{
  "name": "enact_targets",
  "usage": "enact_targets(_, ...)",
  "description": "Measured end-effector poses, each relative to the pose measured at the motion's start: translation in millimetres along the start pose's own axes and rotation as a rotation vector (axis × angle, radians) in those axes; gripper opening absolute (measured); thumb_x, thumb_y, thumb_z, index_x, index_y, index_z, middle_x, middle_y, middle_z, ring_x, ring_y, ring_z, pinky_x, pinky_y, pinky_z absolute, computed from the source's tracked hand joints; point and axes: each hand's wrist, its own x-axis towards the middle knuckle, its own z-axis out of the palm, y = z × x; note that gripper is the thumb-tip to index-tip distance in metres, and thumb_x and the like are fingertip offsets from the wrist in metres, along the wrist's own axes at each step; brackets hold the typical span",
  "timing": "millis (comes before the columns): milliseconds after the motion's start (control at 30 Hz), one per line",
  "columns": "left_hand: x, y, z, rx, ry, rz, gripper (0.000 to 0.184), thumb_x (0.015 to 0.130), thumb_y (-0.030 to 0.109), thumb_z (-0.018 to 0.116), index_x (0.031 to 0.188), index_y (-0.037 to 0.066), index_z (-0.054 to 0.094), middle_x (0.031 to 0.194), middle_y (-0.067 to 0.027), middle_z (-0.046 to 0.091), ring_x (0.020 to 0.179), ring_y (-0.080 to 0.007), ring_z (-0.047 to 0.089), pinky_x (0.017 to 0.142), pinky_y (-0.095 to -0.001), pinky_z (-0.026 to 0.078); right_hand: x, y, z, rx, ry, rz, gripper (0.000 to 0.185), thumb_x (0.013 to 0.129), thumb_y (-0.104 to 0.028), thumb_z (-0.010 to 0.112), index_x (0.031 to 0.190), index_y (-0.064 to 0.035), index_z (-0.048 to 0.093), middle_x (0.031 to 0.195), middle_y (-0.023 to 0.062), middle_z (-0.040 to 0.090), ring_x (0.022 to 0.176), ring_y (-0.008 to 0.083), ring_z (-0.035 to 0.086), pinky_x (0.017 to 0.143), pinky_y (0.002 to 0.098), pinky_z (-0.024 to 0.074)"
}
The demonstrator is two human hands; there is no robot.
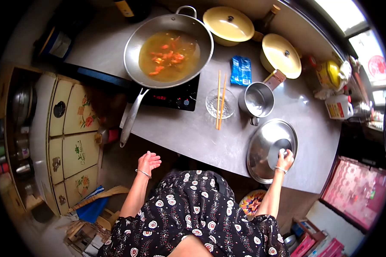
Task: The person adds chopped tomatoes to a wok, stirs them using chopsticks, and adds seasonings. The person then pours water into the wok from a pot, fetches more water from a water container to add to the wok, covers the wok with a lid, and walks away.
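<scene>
My right hand (286, 159) is closed round the knob of a large steel pot lid (263, 147) at the counter's front right. My left hand (149, 162) hovers in front of the counter edge with its fingers stretched out, holding nothing. Beyond it, the long handle of a steel wok (135, 51) points toward me. Broth with red and orange pieces (171, 55) fills the wok's bottom. Under the wok is a black induction cooker (169, 98) with a lit red display. A pair of chopsticks (221, 100) rests across a clear glass bowl (212, 105), beside a steel mug (248, 103).
Behind the bowl lies a blue packet (241, 70). Two yellow lidded pots (228, 23) and a glass bottle (268, 19) stand along the back. A white jug (338, 107) is at the far right. A cream cabinet (75, 141) with flower pictures stands on the left.
</scene>
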Motion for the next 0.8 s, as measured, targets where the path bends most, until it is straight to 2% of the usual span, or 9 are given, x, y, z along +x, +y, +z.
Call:
enact_targets(67,-1.8,-2.4,-5.0,-0.012,0.020,-0.008,0.048,0.089,0.043,0.049,0.102,-0.003,0.052,0.090,-0.0193,0.063,0.073,-0.0266,0.064,0.062,-0.0352,0.054,2.3,2.1,-16.1,-0.013,0.051,0.045,0.036,0.065,-0.014,0.072,0.099,-0.0105,0.060,0.086,0.0134,0.053,0.073,0.0257,0.055,0.068,0.0366,0.0473)
enact_targets(167,-1.7,-8.9,-13.3,-0.019,0.043,-0.027,0.047,0.090,0.043,0.048,0.102,-0.003,0.052,0.090,-0.0190,0.063,0.073,-0.0262,0.064,0.062,-0.0353,0.054,7.5,7.4,-49.1,0.010,0.097,0.096,0.039,0.065,-0.015,0.073,0.102,-0.0113,0.060,0.091,0.0118,0.054,0.079,0.0236,0.056,0.072,0.0352,0.0474)
enact_targets(333,4.4,-21.3,-18.1,-0.052,0.035,-0.051,0.047,0.090,0.043,0.047,0.102,-0.002,0.052,0.090,-0.0189,0.063,0.073,-0.0260,0.064,0.062,-0.0352,0.054,21.3,-23.8,-83.1,0.403,0.082,0.042,0.031,0.074,-0.006,0.068,0.103,-0.0044,0.058,0.096,0.0066,0.054,0.080,0.0169,0.054,0.069,0.0296,0.0469)
enact_targets(433,5.6,-21.8,-16.9,-0.088,0.026,-0.060,0.043,0.092,0.039,0.045,0.101,-0.002,0.051,0.091,-0.0190,0.062,0.072,-0.0254,0.063,0.061,-0.0349,0.053,30.3,-122.6,-91.6,0.631,-0.111,0.060,0.027,0.078,-0.002,0.063,0.105,-0.0004,0.057,0.097,0.0045,0.054,0.080,0.0130,0.054,0.066,0.0241,0.0464)
enact_targets(500,6.0,-21.4,-18.8,-0.109,0.025,-0.056,0.044,0.091,0.040,0.045,0.102,-0.003,0.051,0.091,-0.0189,0.062,0.072,-0.0254,0.063,0.061,-0.0349,0.053,41.2,-181.6,-78.6,0.677,-0.181,-0.059,0.027,0.080,-0.001,0.061,0.107,0.0006,0.057,0.097,0.0043,0.055,0.080,0.0112,0.055,0.064,0.0206,0.0462)
enact_targets(567,6.6,-21.8,-24.4,-0.133,0.032,-0.047,0.046,0.091,0.041,0.046,0.102,-0.003,0.051,0.091,-0.0189,0.062,0.072,-0.0255,0.063,0.061,-0.0349,0.053,40.8,-264.0,-67.8,0.745,-0.217,-0.193,0.029,0.079,-0.004,0.063,0.107,0.0001,0.057,0.099,0.0067,0.058,0.085,0.0147,0.056,0.070,0.0246,0.0471)
enact_targets(633,5.9,-25.3,-32.7,-0.158,0.046,-0.038,0.047,0.090,0.042,0.047,0.103,-0.003,0.051,0.091,-0.0190,0.062,0.072,-0.0257,0.063,0.062,-0.0349,0.053,42.7,-335.2,-54.8,0.445,-0.161,-0.514,0.032,0.076,-0.009,0.066,0.105,-0.0006,0.059,0.103,0.0108,0.059,0.089,0.0200,0.057,0.078,0.0298,0.0457)
enact_targets(667,4.3,-27.0,-37.4,-0.174,0.053,-0.034,0.049,0.089,0.044,0.048,0.103,-0.003,0.051,0.091,-0.0191,0.062,0.073,-0.0265,0.064,0.062,-0.0355,0.053,42.4,-365.3,-40.6,0.434,-0.215,-0.556,0.032,0.074,-0.011,0.066,0.104,-0.0017,0.059,0.102,0.0130,0.059,0.090,0.0238,0.057,0.080,0.0321,0.0445)
enact_targets(800,-2.7,-40.4,-61.2,-0.247,0.096,-0.017,0.055,0.085,0.049,0.053,0.103,-0.002,0.052,0.092,-0.0194,0.062,0.075,-0.0280,0.064,0.064,-0.0368,0.053,24.7,-478.9,10.0,0.410,-0.245,-0.868,0.029,0.070,-0.015,0.063,0.098,-0.0059,0.061,0.090,0.0172,0.056,0.085,0.0325,0.055,0.078,0.0374,0.0440)
